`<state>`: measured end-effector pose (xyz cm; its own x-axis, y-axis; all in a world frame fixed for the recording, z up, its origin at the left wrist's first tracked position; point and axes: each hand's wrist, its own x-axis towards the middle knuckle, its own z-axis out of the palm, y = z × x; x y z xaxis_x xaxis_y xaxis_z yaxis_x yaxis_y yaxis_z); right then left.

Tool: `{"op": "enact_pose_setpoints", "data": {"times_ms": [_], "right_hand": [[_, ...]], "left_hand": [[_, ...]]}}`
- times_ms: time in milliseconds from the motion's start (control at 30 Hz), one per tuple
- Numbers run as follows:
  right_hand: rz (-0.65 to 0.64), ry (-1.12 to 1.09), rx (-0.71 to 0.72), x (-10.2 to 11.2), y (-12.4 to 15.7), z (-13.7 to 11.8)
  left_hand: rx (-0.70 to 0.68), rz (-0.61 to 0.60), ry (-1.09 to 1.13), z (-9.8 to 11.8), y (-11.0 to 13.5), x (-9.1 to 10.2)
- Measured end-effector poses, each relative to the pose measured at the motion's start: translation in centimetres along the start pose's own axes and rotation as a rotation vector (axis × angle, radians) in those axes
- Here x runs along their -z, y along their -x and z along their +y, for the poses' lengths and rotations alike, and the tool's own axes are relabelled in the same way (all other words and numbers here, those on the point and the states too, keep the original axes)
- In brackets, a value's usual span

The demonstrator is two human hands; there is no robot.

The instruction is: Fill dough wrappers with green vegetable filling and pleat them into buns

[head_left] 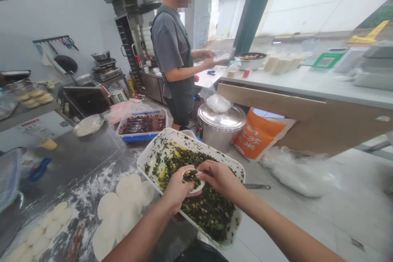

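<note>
L hand (pixel 175 191) is curled under a flat dough round (pixel 193 181), gripping it just above a white plastic tray (pixel 172 141) heaped w/ chopped dark green filling (pixel 196 208). The round has a dab of the same filling in its middle & sits betw. both hands. R hand (pixel 219 180) is right beside it, fingers (pixel 205 168) bunched at the round's edge (can't tell if they're pinching or only touching). The tray rests on a steel counter (pixel 70 159) dusted w/ flour, w/ overlapping flat dough rounds (pixel 119 208) just left of it & small dough balls (pixel 39 232) further left. Beyond the tray: a blue-rimmed tub (pixel 143 139) of dark filling, then a big steel pot (pixel 221 120) w/ its lid on, an orange sack (pixel 258 135) near it. Well apart, a co-worker (pixel 173 49) in a grey tee & green apron stands at a white counter (pixel 307 88), both hands up near a bowl (pixel 251 60), a clear bag or sheet in one of them.
</note>
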<state>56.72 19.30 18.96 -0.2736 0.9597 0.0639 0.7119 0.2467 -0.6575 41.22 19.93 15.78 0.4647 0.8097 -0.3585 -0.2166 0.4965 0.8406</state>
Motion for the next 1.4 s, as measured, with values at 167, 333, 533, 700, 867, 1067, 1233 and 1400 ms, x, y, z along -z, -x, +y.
{"op": "enact_pose_setpoints", "data": {"times_ms": [167,333,533,700,867,1067,1233,1400], "right_hand": [[-0.034,0.338,0.068,0.2,0.5,-0.7],[-0.053,0.328,0.042,0.6,0.5,-1.0],[-0.053,0.178,0.031,0.7,0.5,-1.4],[-0.095,0.087,-0.021,0.7,0.0,-0.8],[0.058,0.046,-0.079,0.7,-0.2,-0.4],[-0.002,-0.083,-0.023,1.0,-0.5,-0.8],[-0.024,0.083,0.047,0.8,-0.3,-0.7],[-0.058,0.319,0.110,0.4,0.1,-1.5]], "left_hand": [[0.070,-0.069,-0.109,0.1,-0.1,-0.4],[0.062,-0.098,0.003,1.0,0.5,-0.7],[0.025,-0.085,-0.217,0.4,-0.3,-0.8],[0.063,-0.077,-0.267,0.8,-0.6,-0.4],[0.060,-0.150,0.164,1.5,0.3,-0.3],[-0.044,0.002,0.100,0.6,0.3,-0.9],[-0.080,0.092,-0.053,-0.1,-0.2,-0.8],[-0.078,0.002,-0.197,-0.2,-0.4,-0.8]]}}
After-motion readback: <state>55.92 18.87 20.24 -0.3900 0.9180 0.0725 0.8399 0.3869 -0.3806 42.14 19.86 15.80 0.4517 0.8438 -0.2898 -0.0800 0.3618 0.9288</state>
